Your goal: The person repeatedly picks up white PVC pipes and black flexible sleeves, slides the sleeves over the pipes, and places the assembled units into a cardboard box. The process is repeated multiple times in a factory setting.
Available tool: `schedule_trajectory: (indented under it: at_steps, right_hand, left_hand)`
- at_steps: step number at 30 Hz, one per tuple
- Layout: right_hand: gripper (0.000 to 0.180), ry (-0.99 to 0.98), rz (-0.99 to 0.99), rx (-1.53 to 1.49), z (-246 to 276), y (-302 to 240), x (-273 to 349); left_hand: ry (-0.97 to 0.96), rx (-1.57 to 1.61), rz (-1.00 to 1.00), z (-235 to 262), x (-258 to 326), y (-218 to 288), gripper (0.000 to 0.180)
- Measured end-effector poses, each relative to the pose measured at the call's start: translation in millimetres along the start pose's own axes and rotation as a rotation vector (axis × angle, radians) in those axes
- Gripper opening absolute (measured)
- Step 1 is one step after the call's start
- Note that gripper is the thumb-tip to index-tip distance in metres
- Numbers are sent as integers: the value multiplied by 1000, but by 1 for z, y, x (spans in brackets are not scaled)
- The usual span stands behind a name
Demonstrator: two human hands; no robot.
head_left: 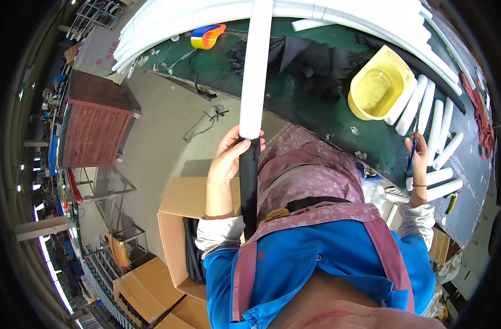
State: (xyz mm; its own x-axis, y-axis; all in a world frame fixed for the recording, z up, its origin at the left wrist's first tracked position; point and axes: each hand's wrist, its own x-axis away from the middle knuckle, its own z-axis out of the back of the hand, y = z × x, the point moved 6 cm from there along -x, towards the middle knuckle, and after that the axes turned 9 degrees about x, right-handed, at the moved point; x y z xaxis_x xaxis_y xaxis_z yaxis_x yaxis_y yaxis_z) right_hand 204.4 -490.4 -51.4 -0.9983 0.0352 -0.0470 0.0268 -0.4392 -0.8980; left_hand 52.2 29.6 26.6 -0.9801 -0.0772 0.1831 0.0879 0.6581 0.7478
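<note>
One head-worn fisheye view, looking steeply down.
It sits close above the person's chest, facing the green table [316, 118] ahead, with floor [162, 131] at left; edges bend.

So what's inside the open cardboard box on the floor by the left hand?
The open cardboard box holds dark, upright rod-like pieces along its right side. Its bottom is hidden by the left hand and sleeve.

My left hand [227, 156] raised, fingers curled tight in a grip; right hand [418, 159] extended forward, fingers pinched.
</note>
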Motion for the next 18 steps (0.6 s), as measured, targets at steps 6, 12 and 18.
schedule_trajectory:
  at_steps: [6,12,18]
  right_hand:
    - [47,-709,269,-241,-128,-177,43]
    - [75,-1281,469,91,-228,-224,62]
    - [85,-1335,714,242,-258,-245,78]
  left_hand:
    - [59,-62,19,-12,6,-5,38]
    - [135,-166,-7,-20,17,4,25]
    - [176,-221,-52,-23,25,8,25]
